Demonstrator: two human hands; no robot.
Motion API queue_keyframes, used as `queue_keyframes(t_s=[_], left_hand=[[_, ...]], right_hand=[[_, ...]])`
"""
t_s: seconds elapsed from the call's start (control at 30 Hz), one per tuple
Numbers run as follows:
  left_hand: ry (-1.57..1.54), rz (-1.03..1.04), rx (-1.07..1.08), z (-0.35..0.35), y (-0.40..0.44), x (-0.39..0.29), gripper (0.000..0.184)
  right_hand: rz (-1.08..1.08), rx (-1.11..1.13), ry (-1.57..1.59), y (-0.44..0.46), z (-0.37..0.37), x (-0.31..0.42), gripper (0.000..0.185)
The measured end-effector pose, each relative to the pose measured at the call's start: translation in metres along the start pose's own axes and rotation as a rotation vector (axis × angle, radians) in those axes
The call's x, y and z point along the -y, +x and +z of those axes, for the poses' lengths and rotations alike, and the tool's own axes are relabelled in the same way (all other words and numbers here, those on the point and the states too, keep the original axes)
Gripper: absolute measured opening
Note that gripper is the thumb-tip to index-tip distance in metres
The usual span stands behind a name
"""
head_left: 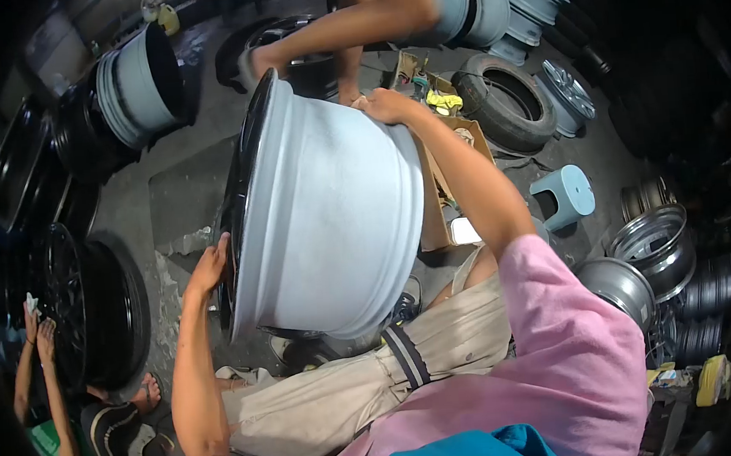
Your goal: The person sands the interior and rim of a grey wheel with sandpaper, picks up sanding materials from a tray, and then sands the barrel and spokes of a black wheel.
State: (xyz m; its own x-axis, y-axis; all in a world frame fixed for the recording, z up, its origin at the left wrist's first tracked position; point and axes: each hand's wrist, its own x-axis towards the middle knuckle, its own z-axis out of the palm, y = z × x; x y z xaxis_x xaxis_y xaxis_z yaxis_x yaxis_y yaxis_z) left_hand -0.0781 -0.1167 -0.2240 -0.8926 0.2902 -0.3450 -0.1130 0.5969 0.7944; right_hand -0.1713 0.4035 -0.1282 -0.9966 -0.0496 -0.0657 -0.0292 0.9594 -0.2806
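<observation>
The one view looks from the wearer's head, forward and steeply down, onto the silver-grey wheel rim (331, 213), near enough for it to fill the middle. Below the rim it takes in the wearer's own pink T-shirt (567, 324) and beige shorts (311, 414), seen from above; beyond the rim, the workshop floor (209, 112), all bent fisheye-wide toward dark, rounded corners

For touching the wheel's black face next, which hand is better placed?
Probably the left hand: it is at the black face, while the right hand is near the opposite edge of the pale barrel.
</observation>
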Motion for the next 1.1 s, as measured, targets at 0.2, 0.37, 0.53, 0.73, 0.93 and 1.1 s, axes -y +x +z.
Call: queue_keyframes(t_s=[0.2, 0.37, 0.53, 0.73, 0.93, 1.1], left_hand=[[0.261, 0.217, -0.041, -0.010, 0.002, 0.015, 0.069], [0.249, -0.017, 0.016, -0.017, 0.009, -0.007, 0.075], [0.373, 0.133, -0.025, -0.012, 0.012, -0.021, 0.075], [0.442, 0.222, 0.007, -0.016, 0.024, -0.016, 0.065], [0.421, 0.064, -0.040, -0.021, -0.017, -0.048, 0.068], [0.342, -0.093, 0.053, -0.028, -0.023, -0.044, 0.056]], right_hand=[[0.010, 0.235, -0.116, 0.036, 0.003, 0.014, 0.050], [-0.285, 0.064, 0.150, 0.002, 0.012, -0.035, 0.047], [-0.172, -0.586, 0.032, -0.212, -0.017, 0.084, 0.032], [-0.141, -0.578, 0.094, -0.359, 0.055, 0.168, 0.039], [-0.240, -0.657, -0.146, -0.266, 0.003, 0.144, 0.032], [-0.157, -0.460, 0.258, -0.102, -0.015, 0.110, 0.038]])
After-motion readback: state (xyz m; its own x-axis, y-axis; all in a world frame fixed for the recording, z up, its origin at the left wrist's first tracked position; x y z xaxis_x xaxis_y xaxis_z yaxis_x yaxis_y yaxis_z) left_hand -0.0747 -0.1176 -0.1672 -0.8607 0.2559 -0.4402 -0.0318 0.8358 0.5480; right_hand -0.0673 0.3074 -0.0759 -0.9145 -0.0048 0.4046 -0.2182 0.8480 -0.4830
